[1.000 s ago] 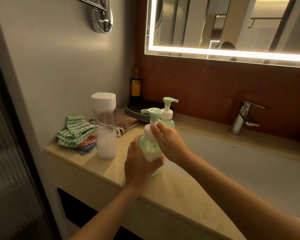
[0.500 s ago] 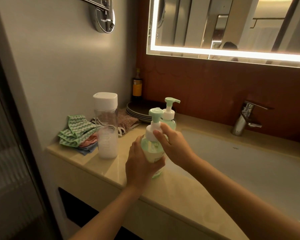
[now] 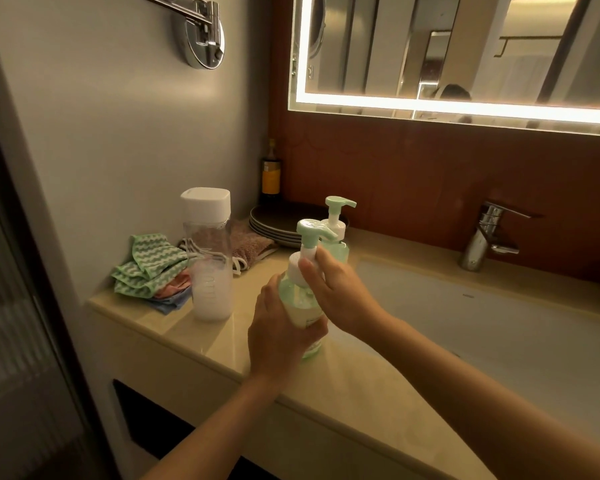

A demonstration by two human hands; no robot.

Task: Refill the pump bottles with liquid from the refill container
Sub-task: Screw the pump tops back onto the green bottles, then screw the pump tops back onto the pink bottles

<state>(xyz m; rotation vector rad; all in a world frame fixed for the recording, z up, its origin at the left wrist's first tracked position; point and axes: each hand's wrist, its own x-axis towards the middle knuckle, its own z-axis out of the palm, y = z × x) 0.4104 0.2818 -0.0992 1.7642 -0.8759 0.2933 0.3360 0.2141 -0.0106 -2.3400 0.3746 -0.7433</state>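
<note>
Nearest the camera, two bare forearms reached in over the front edge of a pale, glossy stone desk (image 3: 219,344). The left hand (image 3: 278,337) had its grip wrapped round the body of a green pump bottle (image 3: 297,304). The bottle stood upright with its base at the desk's surface. The right hand (image 3: 340,292) came in from the bottle's right. Its grip pinched the white collar (image 3: 294,269) under the mint pump head, thumb to the front.

Below and left of the bottle, a dark opening (image 3: 146,414) showed under the desk. To the bottle's right spread a wide, shallow sink basin (image 3: 482,327).

Left of the bottle and apart from it stood the refill container (image 3: 210,261). It was clear and capped in white, with whitish liquid in its lower part. Just behind the bottle stood a second pump bottle (image 3: 338,220), upright, its nozzle pointing right.

Farther back and left of the bottle lay a heap of folded cloths (image 3: 146,268), a brown towel (image 3: 252,242) and a stack of dark plates (image 3: 274,225). A dark bottle with a yellow label (image 3: 271,176) stood in the corner. Far right of the bottle, a chrome tap (image 3: 482,240) rose from the rear ledge.

A grey wall (image 3: 118,133) closed the room on the bottle's left and carried a chrome fitting (image 3: 203,36). Behind the bottle ran a red-brown panel (image 3: 413,181) under a lit mirror (image 3: 465,46).
</note>
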